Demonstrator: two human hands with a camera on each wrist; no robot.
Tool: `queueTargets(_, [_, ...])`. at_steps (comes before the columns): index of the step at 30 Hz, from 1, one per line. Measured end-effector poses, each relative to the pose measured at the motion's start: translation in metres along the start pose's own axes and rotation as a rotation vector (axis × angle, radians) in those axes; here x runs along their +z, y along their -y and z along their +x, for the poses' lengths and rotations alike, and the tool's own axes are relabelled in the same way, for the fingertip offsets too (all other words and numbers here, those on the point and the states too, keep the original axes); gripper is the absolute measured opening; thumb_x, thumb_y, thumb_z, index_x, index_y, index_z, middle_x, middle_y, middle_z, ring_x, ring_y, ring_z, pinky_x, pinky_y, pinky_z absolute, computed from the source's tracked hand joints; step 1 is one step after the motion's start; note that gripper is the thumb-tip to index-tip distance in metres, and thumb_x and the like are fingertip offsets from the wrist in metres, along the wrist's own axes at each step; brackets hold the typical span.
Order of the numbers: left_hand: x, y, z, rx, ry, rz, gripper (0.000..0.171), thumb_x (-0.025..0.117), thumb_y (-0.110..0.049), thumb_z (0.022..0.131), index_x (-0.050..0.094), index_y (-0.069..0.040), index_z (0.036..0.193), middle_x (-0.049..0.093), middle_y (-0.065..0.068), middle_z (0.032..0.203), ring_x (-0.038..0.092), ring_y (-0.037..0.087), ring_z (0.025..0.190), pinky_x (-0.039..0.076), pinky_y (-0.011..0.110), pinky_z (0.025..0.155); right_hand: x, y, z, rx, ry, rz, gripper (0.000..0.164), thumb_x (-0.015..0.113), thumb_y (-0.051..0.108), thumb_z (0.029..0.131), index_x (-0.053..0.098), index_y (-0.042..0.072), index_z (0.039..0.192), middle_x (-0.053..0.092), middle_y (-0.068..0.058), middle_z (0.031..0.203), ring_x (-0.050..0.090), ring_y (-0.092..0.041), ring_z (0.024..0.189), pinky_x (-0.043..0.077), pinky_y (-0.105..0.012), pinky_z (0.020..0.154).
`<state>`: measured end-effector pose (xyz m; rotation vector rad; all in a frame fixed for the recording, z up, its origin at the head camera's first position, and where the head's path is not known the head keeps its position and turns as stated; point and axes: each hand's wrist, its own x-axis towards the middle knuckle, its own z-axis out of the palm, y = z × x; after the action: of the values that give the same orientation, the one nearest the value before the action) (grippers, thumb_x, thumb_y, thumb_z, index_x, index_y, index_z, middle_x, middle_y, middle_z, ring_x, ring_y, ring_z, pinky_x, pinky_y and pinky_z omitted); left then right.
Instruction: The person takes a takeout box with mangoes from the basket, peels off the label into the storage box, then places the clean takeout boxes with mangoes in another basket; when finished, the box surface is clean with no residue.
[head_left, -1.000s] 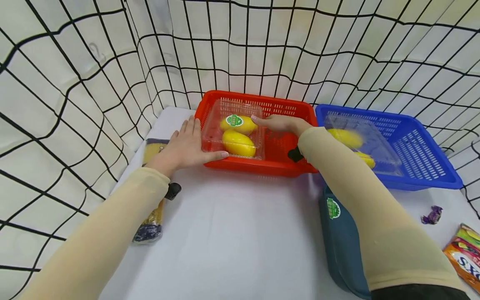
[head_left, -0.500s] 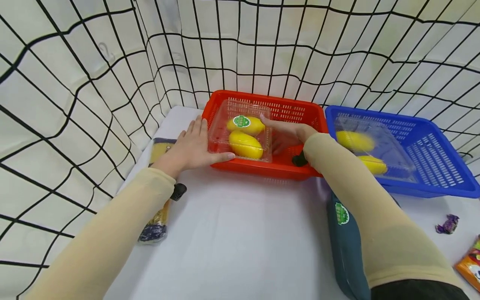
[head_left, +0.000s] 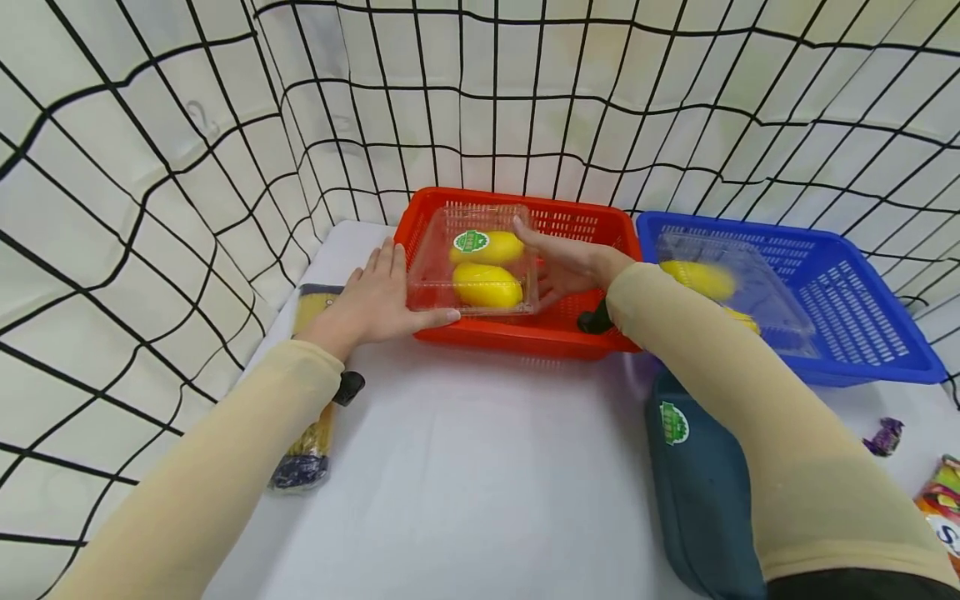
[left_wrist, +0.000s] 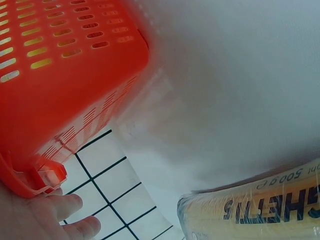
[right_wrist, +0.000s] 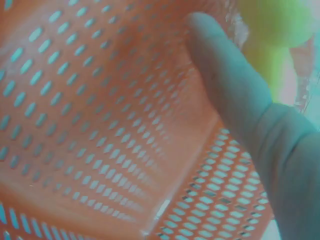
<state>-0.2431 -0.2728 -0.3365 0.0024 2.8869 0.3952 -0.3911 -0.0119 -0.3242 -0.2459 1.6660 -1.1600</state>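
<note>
Inside the left part of the red basket (head_left: 525, 337) lies a clear plastic box (head_left: 435, 283) with two yellow mango-like fruits (head_left: 487, 286), one bearing a green round sticker. My left hand (head_left: 375, 292) rests on the basket's left rim with straight fingers, its thumb along the front edge. In the left wrist view, its fingertips (left_wrist: 82, 227) show beside the basket's outer wall. My right hand (head_left: 566, 262) is inside the basket at the box's right side, thumb near its upper corner and fingers spread lower down. The right wrist view shows that thumb (right_wrist: 230, 75) extended.
A blue basket (head_left: 862, 308) on the right holds another clear box with yellow fruit. A spaghetti packet (head_left: 307, 450) lies left, under my left forearm. A dark teal case (head_left: 697, 500), a purple wrapper (head_left: 885, 436) and a snack bag (head_left: 943, 508) are at right. Black wire mesh encloses the table.
The fingers of my right hand have come into sight, spread along the box's right side. My left hand stays on the basket rim. The head view has shifted slightly.
</note>
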Motion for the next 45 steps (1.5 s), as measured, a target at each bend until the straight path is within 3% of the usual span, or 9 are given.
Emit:
queueTargets(6, [0.002,0.0,-0.003,0.006,0.008,-0.013,0.134,0.049,-0.087,0.081,-0.007,0.004,0.161,-0.01,0.026,0.17,-0.001,0.048,0.157,0.012,0.068,0.124,0.012,0.021,-0.015,0.038,-0.099,-0.029,0.087,0.034,0.075,0.096,0.006,0.03,0.164,0.03,-0.022,0.161,0.039,-0.05,0.145,0.043,-0.064,0.112])
queueTargets(13, [0.004,-0.002,-0.003,0.011,0.019,-0.023,0.135,0.05,-0.088,0.08,-0.007,0.004,0.161,-0.009,0.027,0.17,0.0,0.05,0.157,0.012,0.069,0.123,0.025,0.034,-0.02,0.056,-0.179,-0.074,0.091,0.04,0.075,0.094,0.009,0.027,0.164,0.026,-0.014,0.165,0.037,-0.046,0.146,0.044,-0.064,0.111])
queueTargets(18, [0.004,-0.004,-0.003,0.017,0.012,-0.022,0.134,0.05,-0.088,0.08,-0.006,0.004,0.161,-0.01,0.026,0.17,0.0,0.05,0.157,0.012,0.069,0.123,0.036,0.037,-0.02,0.06,-0.292,-0.015,0.094,0.047,0.076,0.092,0.011,0.026,0.164,0.022,-0.012,0.167,0.036,-0.047,0.147,0.045,-0.065,0.109])
queueTargets(27, [0.004,-0.007,-0.003,0.026,0.014,-0.021,0.135,0.05,-0.088,0.081,-0.007,0.004,0.161,-0.009,0.027,0.17,0.0,0.05,0.157,0.013,0.069,0.123,0.044,0.033,-0.02,0.046,-0.415,0.109,0.083,0.06,0.062,0.095,0.026,0.024,0.16,0.039,-0.006,0.159,0.046,-0.032,0.142,0.046,-0.065,0.108])
queueTargets(36, [0.005,-0.006,-0.002,0.02,0.014,-0.037,0.135,0.05,-0.088,0.08,-0.006,0.004,0.161,-0.01,0.026,0.17,0.001,0.05,0.157,0.013,0.07,0.124,0.048,0.034,-0.033,-0.034,-0.41,0.221,0.064,0.056,0.053,0.101,0.035,0.025,0.154,0.052,-0.003,0.148,0.057,-0.026,0.128,0.055,-0.048,0.106])
queueTargets(45, [0.0,0.0,0.0,0.014,0.0,-0.015,0.137,0.05,-0.089,0.079,-0.008,0.006,0.16,-0.008,0.028,0.169,0.001,0.052,0.156,0.013,0.07,0.123,0.051,0.037,-0.072,-0.228,-0.4,0.242,0.056,0.048,0.041,0.107,0.033,0.018,0.155,0.045,-0.006,0.152,0.052,-0.029,0.136,0.047,-0.043,0.115])
